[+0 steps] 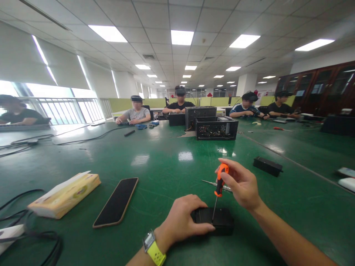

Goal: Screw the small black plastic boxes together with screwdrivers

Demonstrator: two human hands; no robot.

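My left hand [184,218], with a yellow-strapped watch [153,246] on its wrist, grips the left end of a small black box [224,221] lying on the green table. Its thumb is along the near side and its fingers are at the far side. In my right hand [244,183] is an orange and black screwdriver [221,181], held nearly upright by the handle. The shaft reaches down to the top of the box near my left thumb; whether a screw sits under the tip is too small to tell. Just behind the screwdriver lies a thin metal tool, perhaps tweezers [210,182].
A phone [116,201], a tissue pack [65,194] and black cables [52,236] lie to the left. Another black box [267,166] rests at the right. An open computer case [216,128] stands further back. Several people sit around the far side of the table.
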